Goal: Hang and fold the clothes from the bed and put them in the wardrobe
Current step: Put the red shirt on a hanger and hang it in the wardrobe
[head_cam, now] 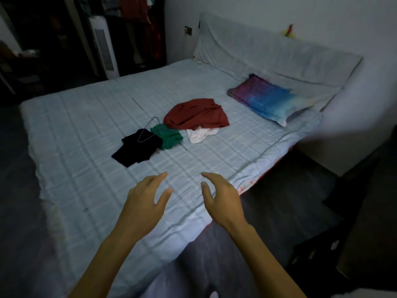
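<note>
Clothes are held by neither hand: the left hand [146,197] and right hand [221,197] are kept loosely spread above the bed [86,134]. Farther out, a black garment [135,152], green garment [170,136], white garment [200,134] and red garment [195,114] are heaped mid-bed, with a hanger [148,131] laid on the black one.

You are looking at a dim, bluish view; corners are darkening, edges are bending, and the right side is smearing

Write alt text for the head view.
Both hands, left and right, hover open and empty over the bed. Beyond them lie black, green, white and red clothes, with a hanger.
</note>
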Available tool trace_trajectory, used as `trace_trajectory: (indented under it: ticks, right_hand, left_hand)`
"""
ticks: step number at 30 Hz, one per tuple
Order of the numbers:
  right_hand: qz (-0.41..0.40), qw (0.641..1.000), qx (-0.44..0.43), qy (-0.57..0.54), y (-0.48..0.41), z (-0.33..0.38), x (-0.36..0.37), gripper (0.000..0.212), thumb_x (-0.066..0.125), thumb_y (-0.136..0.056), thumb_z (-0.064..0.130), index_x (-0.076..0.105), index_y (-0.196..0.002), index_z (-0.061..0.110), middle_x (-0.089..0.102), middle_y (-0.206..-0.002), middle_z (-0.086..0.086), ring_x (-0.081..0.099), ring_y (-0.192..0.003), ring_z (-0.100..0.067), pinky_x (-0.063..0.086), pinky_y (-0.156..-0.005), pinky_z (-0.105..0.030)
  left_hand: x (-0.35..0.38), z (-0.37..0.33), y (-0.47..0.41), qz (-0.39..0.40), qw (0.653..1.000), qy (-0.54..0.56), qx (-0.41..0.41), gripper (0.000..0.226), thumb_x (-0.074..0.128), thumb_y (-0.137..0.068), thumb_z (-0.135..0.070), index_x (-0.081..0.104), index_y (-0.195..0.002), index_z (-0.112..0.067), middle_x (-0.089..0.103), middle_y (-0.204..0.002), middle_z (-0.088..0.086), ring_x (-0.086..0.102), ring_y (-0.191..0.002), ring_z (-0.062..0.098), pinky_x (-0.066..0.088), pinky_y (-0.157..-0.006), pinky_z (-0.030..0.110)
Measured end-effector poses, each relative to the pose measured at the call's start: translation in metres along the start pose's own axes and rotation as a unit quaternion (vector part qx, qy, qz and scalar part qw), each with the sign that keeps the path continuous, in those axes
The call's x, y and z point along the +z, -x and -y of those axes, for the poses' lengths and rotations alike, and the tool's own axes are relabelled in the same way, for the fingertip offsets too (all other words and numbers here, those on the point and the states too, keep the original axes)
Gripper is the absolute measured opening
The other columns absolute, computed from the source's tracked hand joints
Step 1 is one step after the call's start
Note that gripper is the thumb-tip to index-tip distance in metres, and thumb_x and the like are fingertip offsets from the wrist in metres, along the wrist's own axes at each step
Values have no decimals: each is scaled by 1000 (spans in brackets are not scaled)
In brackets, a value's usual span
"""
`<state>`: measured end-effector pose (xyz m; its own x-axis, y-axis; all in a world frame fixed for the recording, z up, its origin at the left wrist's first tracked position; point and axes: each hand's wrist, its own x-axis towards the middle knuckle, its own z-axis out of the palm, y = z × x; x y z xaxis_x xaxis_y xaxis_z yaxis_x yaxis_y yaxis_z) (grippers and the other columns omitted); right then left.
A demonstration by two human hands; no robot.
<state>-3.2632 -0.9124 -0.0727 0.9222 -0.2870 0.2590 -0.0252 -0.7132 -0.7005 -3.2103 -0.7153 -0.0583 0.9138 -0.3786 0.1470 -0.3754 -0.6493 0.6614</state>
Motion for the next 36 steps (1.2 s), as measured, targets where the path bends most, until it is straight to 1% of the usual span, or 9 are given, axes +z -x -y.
trace_trajectory:
  ticks: [5,13,16,21,24,27,31,33,36]
  right_hand:
    - [-10,1000,16,-2,-57,-74,-52,29,56,-93,23,63,-120,15,64,-122,0,59,-111,-12,45,-98,-26]
    - [24,999,39,-7,-142,-135,-75,29,54,-95,22,61,-123,18,61,-125,4,55,-115,-7,38,-97,-17]
    - [44,999,27,-7,-179,-146,-64,29,54,-95,22,61,-123,19,61,-124,5,54,-114,-6,39,-99,-19]
    - [85,996,8,42,-246,-175,-49,31,53,-96,25,58,-126,21,60,-126,9,48,-112,5,27,-92,1]
    - [114,991,18,73,-285,-193,-45,32,53,-96,26,57,-127,21,60,-126,8,48,-112,4,25,-90,5]
    - [120,988,11,98,-330,-208,-39,31,53,-95,26,59,-126,19,61,-125,6,54,-114,-5,27,-93,0]
    - [123,988,-2,98,-373,-223,-14,38,43,-94,35,63,-120,16,65,-118,1,58,-109,-11,39,-99,-20]
    - [138,986,-7,98,-392,-231,2,44,37,-91,40,63,-119,17,65,-118,0,56,-113,-16,35,-103,-23]
    - [188,977,-5,101,-425,-252,24,51,32,-91,44,57,-128,20,59,-130,1,45,-130,-20,25,-108,-26]
  left_hand:
    - [52,-45,-64,16,1000,-4,-4,65,38,-87,-58,50,-134,-16,56,-128,3,53,-117,19,42,-102,44]
    - [96,-70,-153,20,999,-20,-32,62,38,-88,-56,46,-137,-20,55,-130,2,52,-118,19,40,-102,42]
    - [109,-65,-190,10,999,-18,-41,61,38,-89,-56,48,-136,-19,55,-131,2,52,-118,20,41,-101,42]
    - [138,-46,-260,3,998,13,-68,55,41,-92,-52,48,-136,-20,55,-131,2,52,-119,20,40,-102,41]
    - [153,-37,-305,19,995,42,-89,59,38,-92,-57,47,-137,-20,54,-133,2,51,-120,19,38,-104,41]
    - [163,-29,-350,23,994,54,-91,67,34,-87,-61,47,-137,-18,55,-132,3,53,-117,19,39,-103,39]
    - [172,-19,-392,23,993,56,-103,53,46,-92,-50,46,-137,-22,53,-134,2,51,-120,18,35,-102,28]
    - [180,-14,-410,24,992,50,-117,52,46,-91,-46,45,-138,-24,53,-134,1,50,-120,17,33,-98,24]
    - [198,-9,-443,42,988,48,-141,54,44,-89,-48,43,-138,-26,53,-134,-2,51,-119,14,35,-97,24]
